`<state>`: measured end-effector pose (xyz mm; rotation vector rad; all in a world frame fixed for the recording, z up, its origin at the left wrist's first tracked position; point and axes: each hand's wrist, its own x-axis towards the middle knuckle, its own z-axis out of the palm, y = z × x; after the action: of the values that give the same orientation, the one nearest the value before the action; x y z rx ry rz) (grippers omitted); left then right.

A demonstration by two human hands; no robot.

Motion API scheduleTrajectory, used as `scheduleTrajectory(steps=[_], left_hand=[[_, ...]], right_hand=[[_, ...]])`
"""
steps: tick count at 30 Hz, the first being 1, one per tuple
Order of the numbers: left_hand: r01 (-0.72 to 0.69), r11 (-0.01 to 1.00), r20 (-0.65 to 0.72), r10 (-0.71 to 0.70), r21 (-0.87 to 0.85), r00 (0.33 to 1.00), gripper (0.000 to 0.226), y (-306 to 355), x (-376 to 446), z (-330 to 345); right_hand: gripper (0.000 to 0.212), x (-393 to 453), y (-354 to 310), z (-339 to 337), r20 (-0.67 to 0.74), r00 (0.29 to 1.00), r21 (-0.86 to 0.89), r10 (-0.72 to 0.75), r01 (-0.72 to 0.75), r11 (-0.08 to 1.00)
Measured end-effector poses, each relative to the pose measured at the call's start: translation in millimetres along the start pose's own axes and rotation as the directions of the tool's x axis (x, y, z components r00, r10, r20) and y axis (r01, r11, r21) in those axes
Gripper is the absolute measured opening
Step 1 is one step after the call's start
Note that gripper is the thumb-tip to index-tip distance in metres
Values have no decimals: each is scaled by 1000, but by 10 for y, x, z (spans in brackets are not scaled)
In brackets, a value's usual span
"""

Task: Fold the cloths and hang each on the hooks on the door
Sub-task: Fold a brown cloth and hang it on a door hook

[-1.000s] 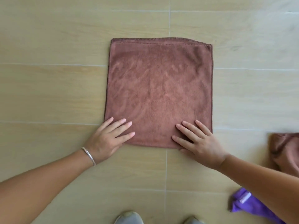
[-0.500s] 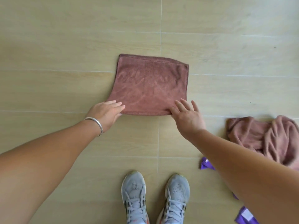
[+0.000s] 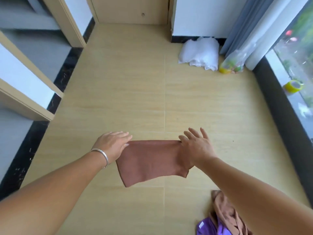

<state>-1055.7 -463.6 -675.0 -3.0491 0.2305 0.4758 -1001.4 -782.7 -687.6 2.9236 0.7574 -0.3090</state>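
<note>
A folded brown cloth [image 3: 150, 161] hangs in the air above the floor, held by its top edge. My left hand [image 3: 112, 145] pinches the cloth's left top corner, with a silver bangle on its wrist. My right hand [image 3: 197, 146] pinches the right top corner with the other fingers spread. The cloth's lower edge droops toward me. A door [image 3: 132, 9] stands at the far end of the floor; only its lower part shows and no hooks are in view.
A crumpled brown cloth [image 3: 225, 216] and a purple cloth [image 3: 208, 228] lie on the floor at bottom right. A white bag [image 3: 200, 53] and a clear bag [image 3: 234, 61] sit by the curtain. Yellow tape roll [image 3: 293, 86] rests on the window ledge. Door frames line the left.
The brown cloth lay flat on the floor under both hands. Now both hands have lifted it by its near edge, and my view has risen to show the room and door.
</note>
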Motion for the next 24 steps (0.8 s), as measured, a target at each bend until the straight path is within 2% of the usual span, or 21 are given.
scheduleTrajectory(steps=[5, 13, 14, 17, 24], left_hand=[[18, 1000, -148, -14, 24, 989, 43, -150, -250, -1693], [104, 990, -381, -59, 99, 923, 44, -179, -795, -4069], [113, 988, -407, -60, 108, 911, 44, -173, -875, -4324], [134, 981, -480, -49, 143, 876, 43, -169, -1120, -5038], [201, 966, -656, -46, 162, 754, 42, -176, -1606, -6384]], right_hand=[[41, -80, 194, -1763, -132, 991, 1, 27, -28, 1000], [76, -494, 353, -4056, -337, 940, -103, 49, -89, 991], [75, -563, 372, -4292, -369, 928, -102, 52, -96, 990], [52, -749, 456, -4955, -487, 873, -96, 33, -91, 991], [43, -1105, 576, -6412, -679, 734, -114, 6, -113, 987]])
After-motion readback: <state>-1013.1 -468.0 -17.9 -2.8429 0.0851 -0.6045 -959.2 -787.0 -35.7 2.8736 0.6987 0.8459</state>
